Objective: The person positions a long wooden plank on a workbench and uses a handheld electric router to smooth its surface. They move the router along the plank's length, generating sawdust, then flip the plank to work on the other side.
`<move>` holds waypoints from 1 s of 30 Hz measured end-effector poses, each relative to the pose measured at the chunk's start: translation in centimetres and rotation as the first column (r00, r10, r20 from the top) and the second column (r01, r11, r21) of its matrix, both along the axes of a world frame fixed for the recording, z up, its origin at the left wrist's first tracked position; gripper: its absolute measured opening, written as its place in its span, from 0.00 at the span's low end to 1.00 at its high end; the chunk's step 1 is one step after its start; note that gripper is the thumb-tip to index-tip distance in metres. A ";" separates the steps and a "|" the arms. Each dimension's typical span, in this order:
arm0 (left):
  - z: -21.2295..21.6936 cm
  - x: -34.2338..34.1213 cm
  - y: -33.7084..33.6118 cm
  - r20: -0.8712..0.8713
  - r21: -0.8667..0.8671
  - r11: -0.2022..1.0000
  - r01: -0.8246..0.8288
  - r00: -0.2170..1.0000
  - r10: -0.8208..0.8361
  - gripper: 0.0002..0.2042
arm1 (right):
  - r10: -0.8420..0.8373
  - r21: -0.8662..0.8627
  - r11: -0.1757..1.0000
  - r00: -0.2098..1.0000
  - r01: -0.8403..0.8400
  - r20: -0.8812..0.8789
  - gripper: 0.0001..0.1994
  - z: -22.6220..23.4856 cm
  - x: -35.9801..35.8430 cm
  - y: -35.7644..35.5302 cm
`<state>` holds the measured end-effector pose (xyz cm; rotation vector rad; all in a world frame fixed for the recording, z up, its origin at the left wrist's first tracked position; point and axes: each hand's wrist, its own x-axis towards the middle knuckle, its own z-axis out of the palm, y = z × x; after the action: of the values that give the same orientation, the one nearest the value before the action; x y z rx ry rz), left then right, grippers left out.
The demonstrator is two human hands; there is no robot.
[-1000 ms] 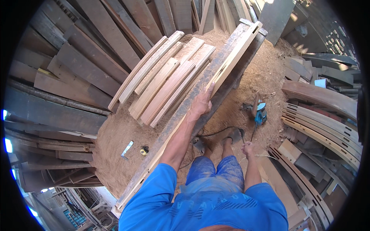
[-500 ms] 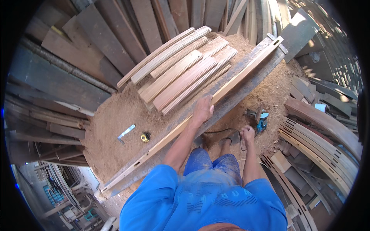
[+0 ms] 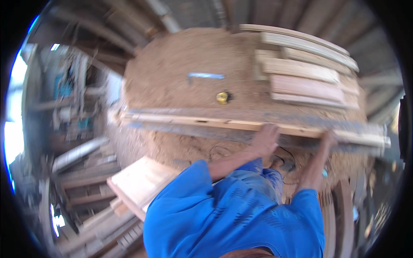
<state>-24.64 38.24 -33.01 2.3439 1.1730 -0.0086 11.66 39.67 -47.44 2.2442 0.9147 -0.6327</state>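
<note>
A long, narrow wooden rail (image 3: 232,124) with slots cut in it lies lengthwise on a worn grey-brown beam (image 3: 172,129). My left hand (image 3: 266,141) is closed on the rail's near edge, right of the middle. Farther right, my right hand (image 3: 328,139) grips the same rail, its fingers blurred by motion. Beyond the rail, a yellow and black tape measure (image 3: 222,98) rests on sawdust. Behind that lies a light-blue L-shaped square (image 3: 207,76).
Several planed wooden strips (image 3: 307,81) are laid side by side at the far right. A pale, wide board (image 3: 142,182) sits at my left, above stacked timber (image 3: 99,232). Dark cord (image 3: 286,152) runs near my feet. More boards lean around the edges.
The view has swung, so the rail now runs nearly level across the picture. My right hand has gone from beside the thin cord to the rail. My left hand has stayed at the rail.
</note>
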 end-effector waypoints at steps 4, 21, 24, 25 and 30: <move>-0.8 0.9 -1.3 0.059 0.089 0.995 -0.052 0.997 0.047 0.34 | -0.359 0.332 0.888 0.931 0.318 0.068 0.26 -7.0 8.1 -3.5; -2.4 3.9 -2.2 0.275 0.090 0.933 -0.348 0.909 0.313 0.32 | -0.128 0.240 0.965 0.987 0.101 0.098 0.25 4.5 1.1 1.7; -2.5 4.0 -2.6 0.247 0.082 0.930 -0.358 0.912 0.329 0.33 | 0.048 0.190 0.980 0.998 -0.056 0.049 0.29 6.3 0.2 1.9; -2.2 4.1 -2.3 0.250 0.076 0.935 -0.346 0.915 0.318 0.34 | 0.159 0.149 0.975 0.986 -0.164 0.044 0.30 6.1 1.3 1.6; -2.7 3.7 -3.6 0.238 0.085 0.931 -0.355 0.914 0.328 0.33 | 0.010 0.521 0.851 0.993 -0.069 0.115 0.40 15.8 -2.7 -1.5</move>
<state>-20.95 34.60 -35.72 2.1421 1.4882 0.4494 8.93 38.17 -31.67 2.6976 1.1845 -0.2480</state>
